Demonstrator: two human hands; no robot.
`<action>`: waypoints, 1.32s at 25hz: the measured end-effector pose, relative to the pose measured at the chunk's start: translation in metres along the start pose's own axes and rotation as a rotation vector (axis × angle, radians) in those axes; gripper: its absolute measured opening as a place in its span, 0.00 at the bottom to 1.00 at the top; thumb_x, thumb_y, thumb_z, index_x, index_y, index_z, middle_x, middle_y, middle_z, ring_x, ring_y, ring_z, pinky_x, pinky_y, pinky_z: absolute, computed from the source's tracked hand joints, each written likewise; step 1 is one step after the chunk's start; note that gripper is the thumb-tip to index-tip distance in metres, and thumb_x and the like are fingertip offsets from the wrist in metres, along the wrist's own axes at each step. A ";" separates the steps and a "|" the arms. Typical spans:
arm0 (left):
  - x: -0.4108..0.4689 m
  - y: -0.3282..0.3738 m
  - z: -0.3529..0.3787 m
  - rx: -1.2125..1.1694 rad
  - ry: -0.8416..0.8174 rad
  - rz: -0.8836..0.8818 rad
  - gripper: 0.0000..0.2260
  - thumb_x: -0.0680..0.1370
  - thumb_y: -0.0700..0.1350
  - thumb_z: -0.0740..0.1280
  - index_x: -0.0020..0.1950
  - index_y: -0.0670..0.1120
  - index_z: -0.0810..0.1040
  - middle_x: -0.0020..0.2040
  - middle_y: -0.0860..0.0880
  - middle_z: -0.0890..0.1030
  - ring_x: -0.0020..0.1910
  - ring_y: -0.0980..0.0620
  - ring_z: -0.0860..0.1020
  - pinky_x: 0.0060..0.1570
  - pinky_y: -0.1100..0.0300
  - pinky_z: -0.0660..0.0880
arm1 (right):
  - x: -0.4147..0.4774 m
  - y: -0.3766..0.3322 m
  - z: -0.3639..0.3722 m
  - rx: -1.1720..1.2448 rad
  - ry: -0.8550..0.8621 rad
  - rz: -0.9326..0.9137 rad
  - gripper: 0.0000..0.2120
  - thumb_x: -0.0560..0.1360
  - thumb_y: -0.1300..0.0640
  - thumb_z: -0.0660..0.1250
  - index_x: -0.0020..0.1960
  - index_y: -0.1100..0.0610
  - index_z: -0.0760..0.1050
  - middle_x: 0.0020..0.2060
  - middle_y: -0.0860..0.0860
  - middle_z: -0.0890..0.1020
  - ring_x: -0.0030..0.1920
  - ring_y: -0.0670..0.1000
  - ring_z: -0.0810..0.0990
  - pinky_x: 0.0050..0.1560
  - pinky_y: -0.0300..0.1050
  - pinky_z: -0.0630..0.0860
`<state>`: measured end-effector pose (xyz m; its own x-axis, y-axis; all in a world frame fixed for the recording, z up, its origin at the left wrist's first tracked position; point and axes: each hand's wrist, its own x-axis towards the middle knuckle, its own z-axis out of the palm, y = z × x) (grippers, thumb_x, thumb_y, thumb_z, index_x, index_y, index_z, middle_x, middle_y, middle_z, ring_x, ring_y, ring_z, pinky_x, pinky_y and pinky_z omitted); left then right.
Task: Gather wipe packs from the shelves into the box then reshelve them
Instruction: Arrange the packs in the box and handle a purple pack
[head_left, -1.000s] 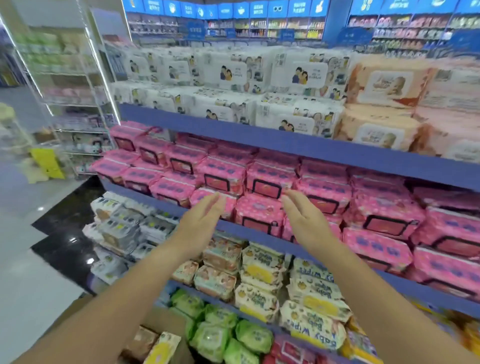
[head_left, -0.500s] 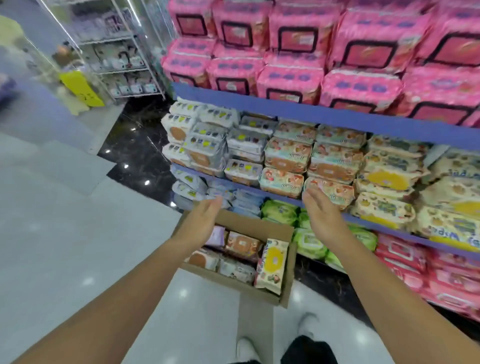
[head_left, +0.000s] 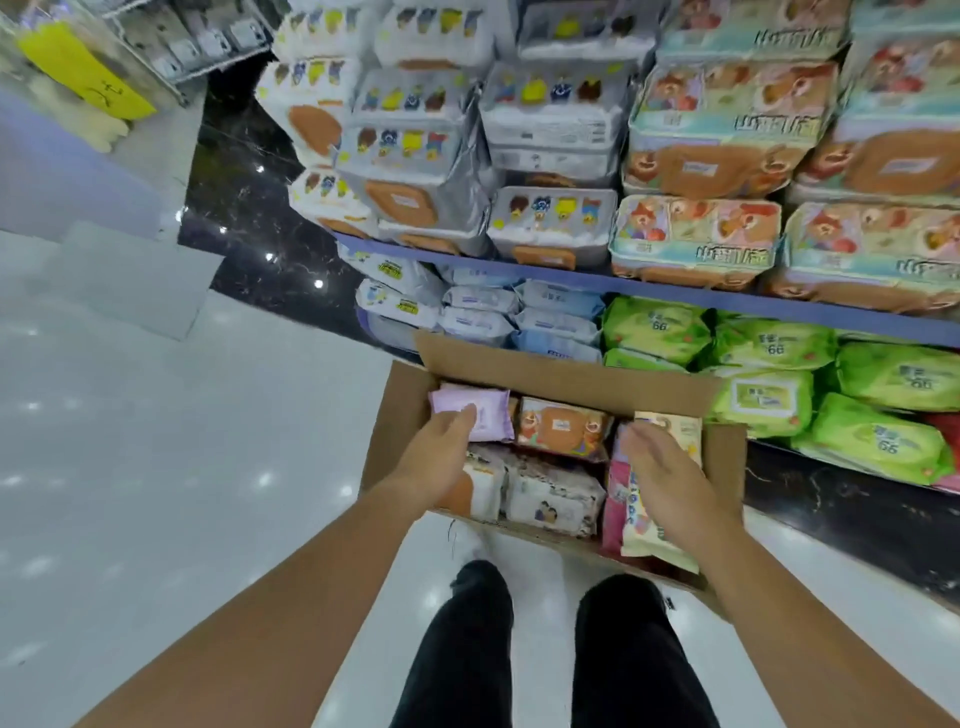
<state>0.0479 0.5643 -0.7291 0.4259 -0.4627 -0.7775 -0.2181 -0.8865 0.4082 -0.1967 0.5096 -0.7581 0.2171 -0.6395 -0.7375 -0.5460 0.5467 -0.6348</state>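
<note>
An open cardboard box stands on the floor in front of the shelves, holding several wipe packs. My left hand reaches into its far left corner, and its straight fingertips lie on a lilac pack. My right hand is open, fingers spread, over a cream and yellow pack that stands on edge at the box's right side next to a pink pack. An orange bear pack and white packs lie between my hands.
Behind the box, the lowest shelf holds pale blue packs and green packs. A blue shelf edge above carries stacked multipacks. My legs stand just before the box. Glossy white floor spreads to the left.
My view has tipped down from the pink shelf to the box. Both hands have dropped from shelf height into the box, the left onto the lilac pack, the right over the cream pack.
</note>
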 end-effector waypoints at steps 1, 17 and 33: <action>0.021 -0.014 0.002 0.024 -0.013 -0.021 0.33 0.75 0.70 0.56 0.72 0.50 0.74 0.67 0.49 0.78 0.63 0.47 0.76 0.68 0.49 0.70 | 0.014 0.010 0.017 0.025 -0.001 0.019 0.23 0.83 0.44 0.55 0.76 0.51 0.66 0.70 0.47 0.72 0.69 0.50 0.71 0.62 0.43 0.65; 0.282 -0.161 0.020 -0.142 -0.017 -0.074 0.35 0.65 0.57 0.83 0.63 0.43 0.73 0.55 0.50 0.83 0.52 0.52 0.82 0.46 0.57 0.80 | 0.231 0.123 0.173 0.889 0.221 0.577 0.21 0.75 0.42 0.71 0.62 0.54 0.76 0.53 0.54 0.81 0.53 0.54 0.81 0.55 0.49 0.79; 0.279 -0.140 0.010 -0.245 -0.178 0.026 0.14 0.73 0.51 0.77 0.58 0.53 0.84 0.51 0.56 0.87 0.54 0.54 0.84 0.62 0.49 0.78 | 0.260 0.175 0.179 0.848 0.193 0.413 0.33 0.58 0.45 0.82 0.60 0.53 0.80 0.53 0.50 0.86 0.57 0.50 0.81 0.69 0.52 0.70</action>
<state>0.1887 0.5597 -1.0078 0.2579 -0.4977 -0.8281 0.0010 -0.8570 0.5154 -0.0914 0.5360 -1.1023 -0.0399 -0.3452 -0.9377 0.2332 0.9093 -0.3446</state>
